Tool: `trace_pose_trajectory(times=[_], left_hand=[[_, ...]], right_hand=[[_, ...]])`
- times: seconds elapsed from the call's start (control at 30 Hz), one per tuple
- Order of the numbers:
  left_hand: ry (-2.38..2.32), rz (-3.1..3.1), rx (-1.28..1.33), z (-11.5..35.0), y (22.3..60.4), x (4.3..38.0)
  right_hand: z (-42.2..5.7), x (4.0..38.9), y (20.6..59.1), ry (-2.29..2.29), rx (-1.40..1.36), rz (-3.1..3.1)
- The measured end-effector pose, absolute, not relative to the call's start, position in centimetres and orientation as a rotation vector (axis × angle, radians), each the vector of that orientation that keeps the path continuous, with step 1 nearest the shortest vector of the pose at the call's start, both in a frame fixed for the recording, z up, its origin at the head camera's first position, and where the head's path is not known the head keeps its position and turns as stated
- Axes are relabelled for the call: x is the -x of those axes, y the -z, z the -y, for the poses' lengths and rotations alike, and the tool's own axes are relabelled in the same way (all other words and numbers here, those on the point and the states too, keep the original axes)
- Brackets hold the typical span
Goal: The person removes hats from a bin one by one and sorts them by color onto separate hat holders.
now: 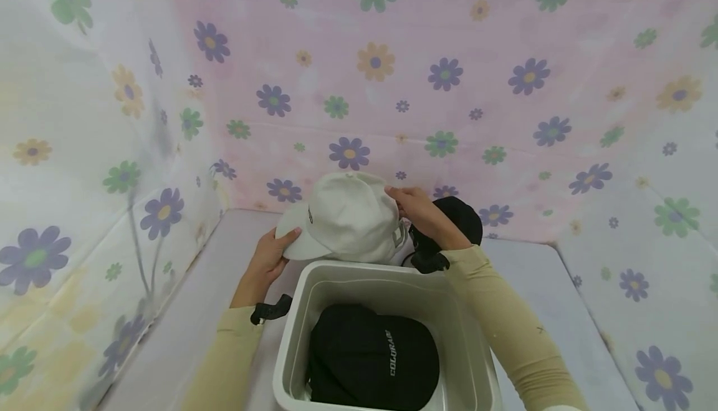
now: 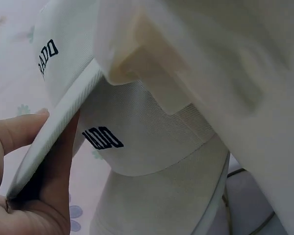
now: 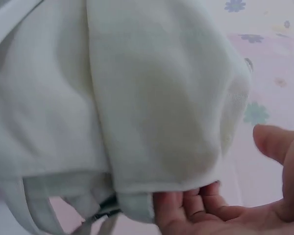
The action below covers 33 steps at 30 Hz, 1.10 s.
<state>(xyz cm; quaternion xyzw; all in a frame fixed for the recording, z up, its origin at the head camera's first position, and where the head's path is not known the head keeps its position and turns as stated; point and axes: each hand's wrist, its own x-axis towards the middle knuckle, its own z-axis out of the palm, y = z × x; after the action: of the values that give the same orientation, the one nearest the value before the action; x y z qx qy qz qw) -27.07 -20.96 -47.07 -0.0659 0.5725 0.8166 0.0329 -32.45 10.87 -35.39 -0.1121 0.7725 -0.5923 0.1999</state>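
White caps: at least two; the held white cap [image 1: 359,211] stands just beyond the bin's far rim, brim to the left, and a second white cap [image 2: 142,152] shows under its brim in the left wrist view. Contact between the two crowns cannot be told.
Black caps: two in sight; a lettered black cap [image 1: 359,355] inside the bin, and another black cap [image 1: 462,217] on the far right, partly behind the right forearm.
Bin: one, pale bin [image 1: 359,266], near centre.
Edges and room: tabletop [image 1: 538,286] shows left and right of the bin, bounded by flowered cloth [image 1: 376,99] left, right and far; inside the bin, gaps lie between the lettered black cap and the far and right walls.
Left grip [image 1: 269,256]: clamped on the held white cap's brim, thumb above, fingers beneath.
Right grip [image 1: 417,208]: apart; fingers at the rear edge of the crown, thumb standing off.
Forearms: two, beige-sleeved [image 1: 505,317], reaching forward either side of the bin; the right crosses its far right corner.
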Motion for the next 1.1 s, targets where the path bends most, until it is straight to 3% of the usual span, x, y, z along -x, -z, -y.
trace_pose_trajectory(times=[0.3, 1.1], left_hand=[[-2.487, -1.795, 0.347, 21.1, 47.6, 27.3], [-2.452, -1.765, 0.343, 19.9, 52.4, 28.1]], right_hand=[[-10.3, 32.6, 36.6, 1.603, 0.387, -2.192], [-10.1, 32.1, 38.1, 1.289, 0.457, -2.439]])
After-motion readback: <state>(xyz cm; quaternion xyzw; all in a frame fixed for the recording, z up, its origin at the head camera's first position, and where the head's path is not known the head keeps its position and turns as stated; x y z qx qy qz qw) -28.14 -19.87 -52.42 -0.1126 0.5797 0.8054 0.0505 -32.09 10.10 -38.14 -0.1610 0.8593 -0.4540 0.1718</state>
